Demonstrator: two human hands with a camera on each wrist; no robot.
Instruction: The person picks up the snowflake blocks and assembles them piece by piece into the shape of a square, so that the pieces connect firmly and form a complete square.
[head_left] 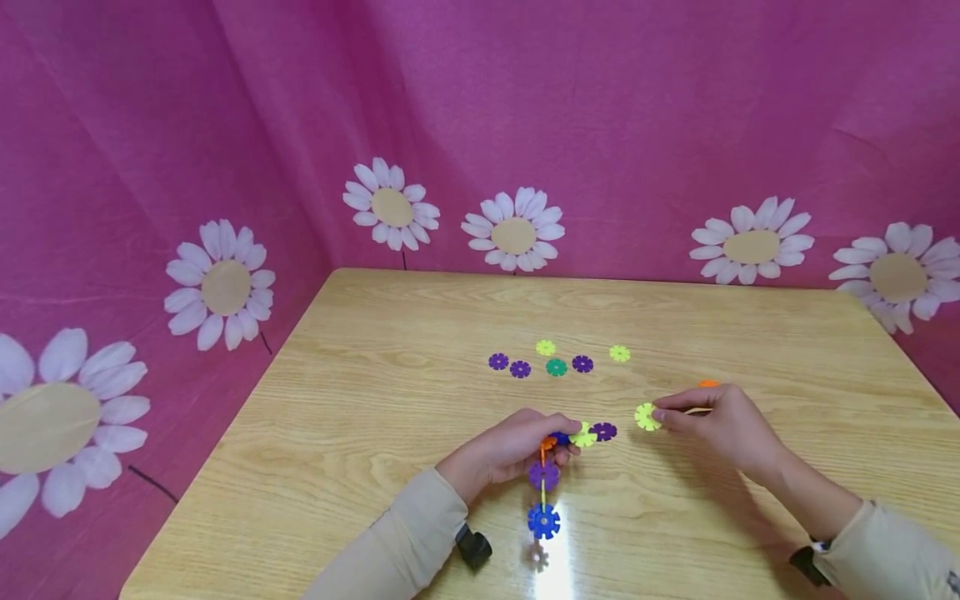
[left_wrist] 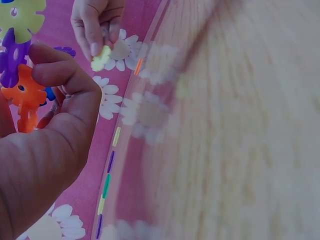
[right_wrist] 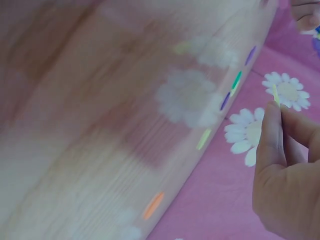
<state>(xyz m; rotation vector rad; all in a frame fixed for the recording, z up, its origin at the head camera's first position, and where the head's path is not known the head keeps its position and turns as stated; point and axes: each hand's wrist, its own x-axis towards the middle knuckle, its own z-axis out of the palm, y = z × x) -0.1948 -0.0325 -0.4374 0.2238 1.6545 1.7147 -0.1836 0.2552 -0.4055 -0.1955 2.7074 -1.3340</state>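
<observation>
My left hand (head_left: 517, 446) grips a chain of joined notched discs above the table. From it hang an orange disc (head_left: 549, 442), a purple disc (head_left: 543, 475) and, lowest, a blue disc (head_left: 543, 522); a yellow disc (head_left: 583, 435) and a dark purple disc (head_left: 603, 432) stick out to the right. Between thumb and fingers, my right hand (head_left: 731, 429) pinches a single yellow disc (head_left: 647, 417), apart from the chain. In the right wrist view this yellow disc (right_wrist: 276, 94) appears edge-on at the fingertips.
Farther back on the wooden table (head_left: 405, 333) lie loose discs: several purple ones (head_left: 498, 361), a green one (head_left: 557, 367) and yellow ones (head_left: 619, 353). An orange disc (head_left: 708, 383) lies behind my right hand. A pink curtain (head_left: 600, 125) with daisies surrounds the table's back and left.
</observation>
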